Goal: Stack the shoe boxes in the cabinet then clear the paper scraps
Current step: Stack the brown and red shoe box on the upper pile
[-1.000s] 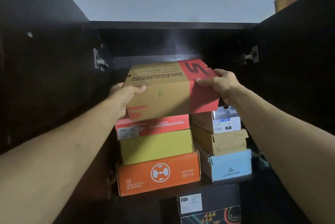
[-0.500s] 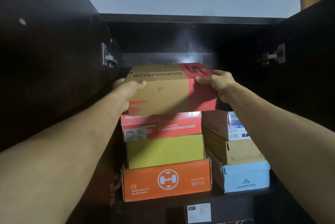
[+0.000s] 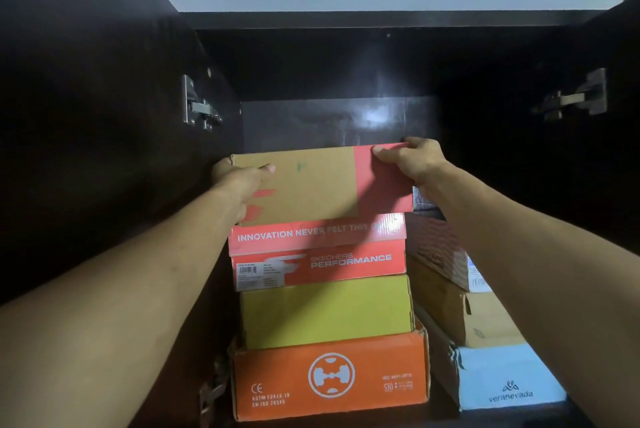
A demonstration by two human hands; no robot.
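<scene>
The left hand (image 3: 239, 182) and right hand (image 3: 410, 159) grip the ends of the brown-and-red box (image 3: 322, 183), resting atop the left stack in the cabinet (image 3: 104, 116). Best to slide it level, flush with the red box (image 3: 317, 251) beneath, before letting go.

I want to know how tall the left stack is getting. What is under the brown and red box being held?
Under the brown and red box sit a red Skechers box, a yellow box and an orange box. Their contents are hidden.
</scene>
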